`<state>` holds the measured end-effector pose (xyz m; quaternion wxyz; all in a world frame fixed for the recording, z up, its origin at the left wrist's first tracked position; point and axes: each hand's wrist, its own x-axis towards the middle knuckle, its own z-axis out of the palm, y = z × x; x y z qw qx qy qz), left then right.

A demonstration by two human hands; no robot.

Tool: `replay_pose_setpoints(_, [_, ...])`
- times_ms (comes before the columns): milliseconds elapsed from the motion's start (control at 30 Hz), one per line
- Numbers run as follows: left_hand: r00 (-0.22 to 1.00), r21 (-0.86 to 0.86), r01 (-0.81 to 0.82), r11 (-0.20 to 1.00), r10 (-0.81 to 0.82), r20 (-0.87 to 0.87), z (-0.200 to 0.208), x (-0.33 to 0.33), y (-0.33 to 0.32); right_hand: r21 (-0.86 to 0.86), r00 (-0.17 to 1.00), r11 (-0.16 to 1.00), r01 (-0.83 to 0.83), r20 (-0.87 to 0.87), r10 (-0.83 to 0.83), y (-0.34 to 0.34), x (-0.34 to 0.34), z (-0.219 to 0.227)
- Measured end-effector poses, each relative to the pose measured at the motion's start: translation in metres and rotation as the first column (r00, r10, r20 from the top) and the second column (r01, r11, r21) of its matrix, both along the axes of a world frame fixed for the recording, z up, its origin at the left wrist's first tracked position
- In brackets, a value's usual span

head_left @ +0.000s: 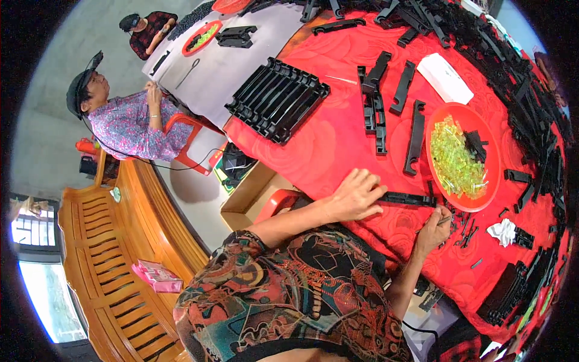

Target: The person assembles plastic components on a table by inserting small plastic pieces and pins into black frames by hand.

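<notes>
My left hand point(357, 196) is closed on the left end of a long black plastic strip point(410, 198), which lies low over the red cloth. At the strip's right end, my right hand point(434, 230) pinches a thin metal tool point(444, 219); its exact kind is too small to tell. Just beyond the right hand stands a red oval bowl point(432, 158) holding small yellow-green translucent pieces point(453, 163) and a few black parts point(476, 146). Small dark pieces point(464, 232) lie scattered right of that hand. Farther off lie several loose black plastic strips point(415, 137).
A stack of black strips point(277, 99) sits at the table's left edge. Black parts point(506, 90) pile along the far right. A white box point(445, 78) and crumpled tissue point(502, 231) rest on the cloth. Two people point(129, 123) work at the left; a wooden bench point(120, 259) stands behind.
</notes>
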<state>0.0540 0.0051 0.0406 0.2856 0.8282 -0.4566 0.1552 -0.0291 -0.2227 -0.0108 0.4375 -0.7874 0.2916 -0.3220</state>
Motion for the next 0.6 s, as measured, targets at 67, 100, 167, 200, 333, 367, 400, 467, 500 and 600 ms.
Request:
replay_pose_setpoints(67, [0.998, 0.053, 0.029, 0.998, -0.026, -0.054, -0.014, -0.003, -0.005, -0.038, 1.000, 0.999, -0.003, -0.008, 0.003, 0.000, -0.001, 0.003])
replay_pose_setpoints(100, [0.998, 0.054, 0.032, 0.998, -0.029, -0.055, -0.019, -0.004, -0.004, -0.037, 1.000, 0.999, 0.000, -0.009, 0.000, 0.000, 0.000, 0.002])
replay_pose_setpoints(167, [0.996, 0.031, 0.003, 1.000, 0.000, -0.091, -0.023, -0.006, -0.003, -0.012, 1.000, 1.000, -0.010, 0.006, 0.011, 0.000, 0.000, 0.001])
replay_pose_setpoints(200, [0.995, 0.033, 0.002, 0.999, 0.001, -0.095, -0.024, -0.007, -0.004, -0.010, 1.000, 1.000, -0.011, 0.002, 0.011, -0.001, -0.001, 0.000])
replay_pose_setpoints(333, [0.992, -0.005, 0.012, 1.000, -0.013, -0.124, -0.022, -0.011, 0.000, 0.022, 1.000, 1.000, -0.012, -0.019, 0.013, 0.000, 0.002, 0.002])
replay_pose_setpoints(367, [0.991, -0.008, 0.010, 1.000, -0.011, -0.137, -0.023, -0.013, 0.001, 0.025, 1.000, 1.000, -0.017, -0.003, 0.017, 0.000, 0.002, 0.003])
replay_pose_setpoints(400, [0.989, -0.012, -0.008, 1.000, 0.006, -0.146, -0.024, -0.014, 0.001, 0.021, 0.999, 0.999, -0.035, -0.013, 0.035, -0.003, 0.002, -0.001])
replay_pose_setpoints(467, [0.988, -0.024, -0.003, 1.000, -0.001, -0.152, -0.028, -0.017, 0.001, 0.070, 0.999, 0.996, -0.047, 0.022, 0.046, -0.009, 0.001, -0.010])
replay_pose_setpoints(500, [0.986, -0.029, -0.027, 0.999, 0.022, -0.163, -0.030, -0.019, 0.002, 0.066, 0.997, 0.995, -0.071, 0.011, 0.070, -0.008, -0.001, -0.010])
replay_pose_setpoints(600, [0.997, -0.056, -0.004, 0.998, 0.000, -0.071, -0.037, -0.016, 0.004, 0.066, 0.999, 0.997, -0.026, -0.024, 0.027, -0.005, 0.000, -0.002])
